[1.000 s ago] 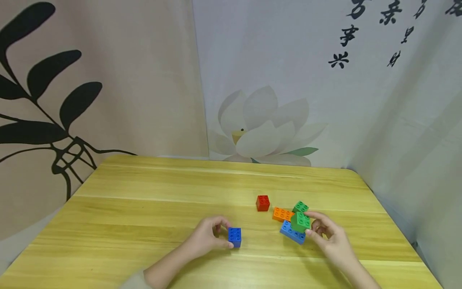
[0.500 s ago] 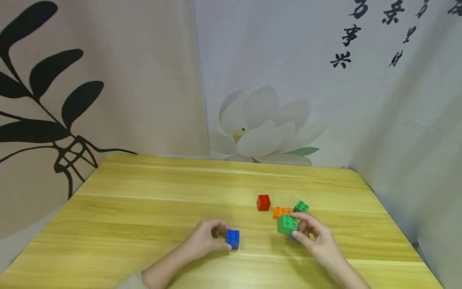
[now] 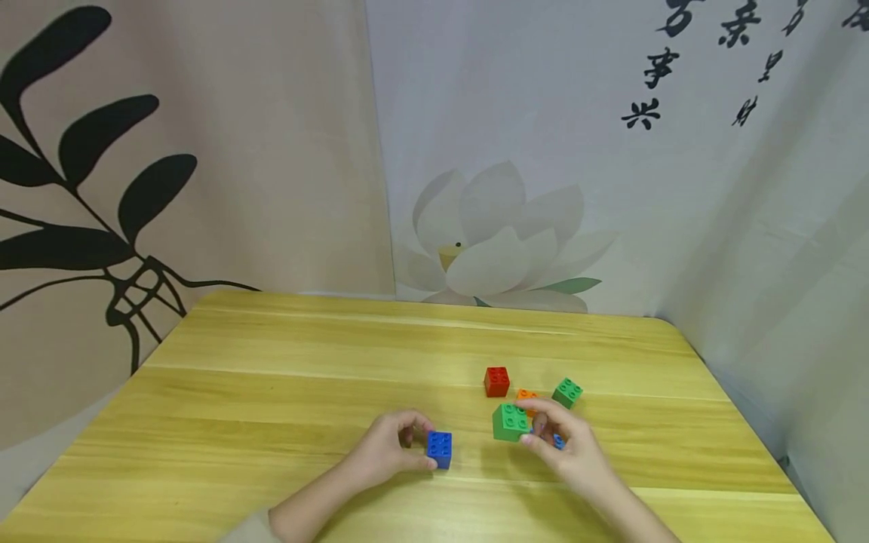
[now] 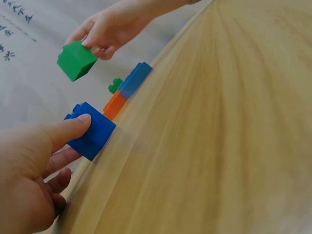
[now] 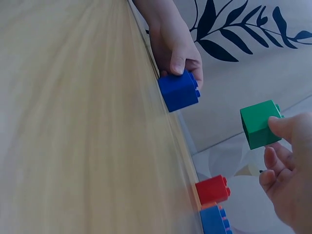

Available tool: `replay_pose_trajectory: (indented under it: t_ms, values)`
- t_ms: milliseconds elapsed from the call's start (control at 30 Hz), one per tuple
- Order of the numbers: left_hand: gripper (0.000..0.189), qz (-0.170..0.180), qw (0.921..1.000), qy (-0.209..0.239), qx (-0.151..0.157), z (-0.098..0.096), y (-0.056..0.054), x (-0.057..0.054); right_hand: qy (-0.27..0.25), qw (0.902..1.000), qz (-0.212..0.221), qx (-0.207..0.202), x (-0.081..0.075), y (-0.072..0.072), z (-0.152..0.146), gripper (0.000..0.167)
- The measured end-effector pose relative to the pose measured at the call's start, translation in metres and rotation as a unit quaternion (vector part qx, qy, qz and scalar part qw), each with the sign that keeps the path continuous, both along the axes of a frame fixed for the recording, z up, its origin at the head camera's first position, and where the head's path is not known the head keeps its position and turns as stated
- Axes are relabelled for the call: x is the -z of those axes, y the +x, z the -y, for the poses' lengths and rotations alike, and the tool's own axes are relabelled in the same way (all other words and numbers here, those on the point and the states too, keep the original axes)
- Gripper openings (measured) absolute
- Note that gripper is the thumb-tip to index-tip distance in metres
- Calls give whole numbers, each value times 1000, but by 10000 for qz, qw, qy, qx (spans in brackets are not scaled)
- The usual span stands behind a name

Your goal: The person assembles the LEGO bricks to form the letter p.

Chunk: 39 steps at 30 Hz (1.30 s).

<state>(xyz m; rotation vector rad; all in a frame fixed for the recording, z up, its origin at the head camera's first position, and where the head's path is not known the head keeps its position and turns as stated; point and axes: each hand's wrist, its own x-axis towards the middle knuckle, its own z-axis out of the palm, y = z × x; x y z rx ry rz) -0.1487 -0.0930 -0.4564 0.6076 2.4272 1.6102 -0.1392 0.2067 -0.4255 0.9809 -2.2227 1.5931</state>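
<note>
Your right hand (image 3: 577,457) has brought the green brick (image 3: 511,424) leftward, nearer the dark blue brick (image 3: 439,451).
You pinch the green brick between thumb and fingers, raised off the table (image 3: 271,407); a second ago it overlapped the light blue brick (image 3: 559,443), now mostly hidden by your hand. Your left hand (image 3: 390,449) pinches the dark blue brick low at the tabletop, about where it was, a gap separating the two. Toward the far edge lie the orange brick (image 3: 524,394), partly covered, the red brick (image 3: 497,383) and the second green brick (image 3: 566,394). Wood stretches broadly from your left hand to the left edge, less from the second green brick to the right edge.
</note>
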Motion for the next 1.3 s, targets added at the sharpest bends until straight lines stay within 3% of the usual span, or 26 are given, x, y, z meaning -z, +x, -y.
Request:
replay_pose_trajectory:
  t_ms: [400,767,1300]
  values:
    - [37,-34,10000,14,-24,-1,0,2,79,9996,-201,-186,0,-4,21,50]
    - [37,38,10000,-3,-52,-3,0,2,486,9982,339,-13,-2,-2,40,42]
    - [37,63,10000,-7,18,-1,-1,1,534,9981,180,-235,-6,-1,64,40]
